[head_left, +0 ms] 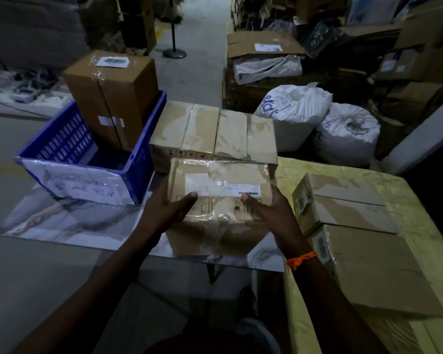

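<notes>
1. I hold a taped cardboard box [220, 200] with both hands, over a marbled tabletop [69, 221].
2. My left hand [169, 208] grips the box's left side, thumb lying on its top face.
3. My right hand [269, 210] grips its right side in the same way, with an orange thread [301, 259] round the wrist.
4. The box sits just in front of a row of cartons [212, 131], between a blue crate [69, 139] on the left and two cartons [343, 200] on a yellow cover [420, 213] on the right.
5. A tall carton [110, 98] stands upright in the crate; white sacks [294, 111] lie beyond.
</notes>
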The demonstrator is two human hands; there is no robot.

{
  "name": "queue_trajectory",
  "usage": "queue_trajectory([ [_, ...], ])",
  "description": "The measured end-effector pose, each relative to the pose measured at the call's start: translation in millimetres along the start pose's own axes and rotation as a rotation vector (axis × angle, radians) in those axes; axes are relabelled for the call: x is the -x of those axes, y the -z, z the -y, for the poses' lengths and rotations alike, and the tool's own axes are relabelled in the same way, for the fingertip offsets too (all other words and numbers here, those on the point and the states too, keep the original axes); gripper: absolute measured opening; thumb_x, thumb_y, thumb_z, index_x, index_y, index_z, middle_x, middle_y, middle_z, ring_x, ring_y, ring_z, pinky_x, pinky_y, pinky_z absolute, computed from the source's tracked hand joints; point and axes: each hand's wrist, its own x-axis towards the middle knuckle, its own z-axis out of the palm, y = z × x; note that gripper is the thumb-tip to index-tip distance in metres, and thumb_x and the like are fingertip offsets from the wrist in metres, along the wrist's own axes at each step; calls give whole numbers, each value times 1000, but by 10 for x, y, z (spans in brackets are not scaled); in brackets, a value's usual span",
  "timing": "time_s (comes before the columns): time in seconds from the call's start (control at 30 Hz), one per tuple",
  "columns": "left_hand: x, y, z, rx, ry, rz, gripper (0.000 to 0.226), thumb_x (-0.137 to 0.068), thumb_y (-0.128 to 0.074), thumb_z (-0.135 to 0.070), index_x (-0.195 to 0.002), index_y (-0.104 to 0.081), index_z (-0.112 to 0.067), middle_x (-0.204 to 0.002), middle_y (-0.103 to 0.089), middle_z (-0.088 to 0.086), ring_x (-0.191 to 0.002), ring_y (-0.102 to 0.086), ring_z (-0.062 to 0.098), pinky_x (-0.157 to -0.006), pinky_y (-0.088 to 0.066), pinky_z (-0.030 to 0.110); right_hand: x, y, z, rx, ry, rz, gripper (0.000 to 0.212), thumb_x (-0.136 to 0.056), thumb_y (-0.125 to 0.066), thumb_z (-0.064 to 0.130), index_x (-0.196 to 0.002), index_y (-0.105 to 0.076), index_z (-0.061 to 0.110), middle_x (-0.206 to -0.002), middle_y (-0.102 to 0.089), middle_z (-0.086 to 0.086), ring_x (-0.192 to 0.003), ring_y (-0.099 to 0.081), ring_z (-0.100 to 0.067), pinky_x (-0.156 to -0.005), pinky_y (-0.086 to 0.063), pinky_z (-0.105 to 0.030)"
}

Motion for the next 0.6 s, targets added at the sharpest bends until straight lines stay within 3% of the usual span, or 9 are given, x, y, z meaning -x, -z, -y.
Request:
queue_trajectory([
  [0.1, 168, 128, -8, 31, -43, -38, 60, -85, -81, -33, -138, -55, -27, -117, -71, -7, -101, -70, 1, -81, -63, 28, 164, -31, 21, 7, 35, 8, 64, -77, -90, 42, -132, -61, 29, -113, -77, 10, -102, -73, -8, -92, -61, -42],
  [0.17, 279, 252, 40, 19, -63, -103, 73, -79, -87, -35, -142, -51, -26, -123, -67, -10, -107, -67, 1, -78, -61, 22, 270, -114, -19, -17, 38, 27, 74, -72, -94, 35, -136, -56, 28, -118, -75, 9, -106, -72, -8, -90, -62, -41],
  [0.27, 489, 381, 191, 25, -97, -161, 90, -65, -91, -44, -142, -48, -26, -129, -59, -23, -118, -57, -9, -84, -53, 13, 400, -266, -117, 7, 45, 31, 77, -72, -94, 23, -136, -50, 29, -122, -69, 13, -110, -68, -4, -90, -59, -32],
  [0.33, 641, 419, 333, 99, -68, -200, 90, -60, -87, -45, -139, -50, -22, -130, -60, -24, -122, -56, -7, -94, -53, 20, 481, -340, -198, -25, 19, 33, 64, -76, -92, 25, -127, -52, 30, -118, -67, 17, -108, -66, 3, -90, -58, -25],
  [0.43, 839, 412, 530, 209, 45, -268, 91, -58, -85, -64, -133, -55, -23, -132, -63, -11, -123, -60, 6, -95, -56, 34, 639, -428, -281, -147, -45, 39, 49, -82, -80, 55, -119, -58, 33, -113, -71, 16, -112, -67, -4, -93, -57, -33],
  [0.5, 943, 388, 594, 221, 103, -291, 95, -62, -76, -77, -139, -55, -26, -134, -63, -5, -121, -62, 10, -93, -56, 34, 726, -497, -320, -170, -68, 49, 54, -87, -71, 63, -129, -57, 32, -115, -71, 14, -112, -67, -5, -92, -57, -30],
  [0.6, 1051, 352, 568, 39, 55, -321, 76, -75, -66, -72, -141, -58, -34, -127, -62, -12, -113, -62, 1, -87, -55, 22, 823, -580, -312, -95, -19, 55, 43, -93, -70, 51, -131, -59, 35, -120, -72, 10, -110, -68, -2, -89, -53, -17],
])
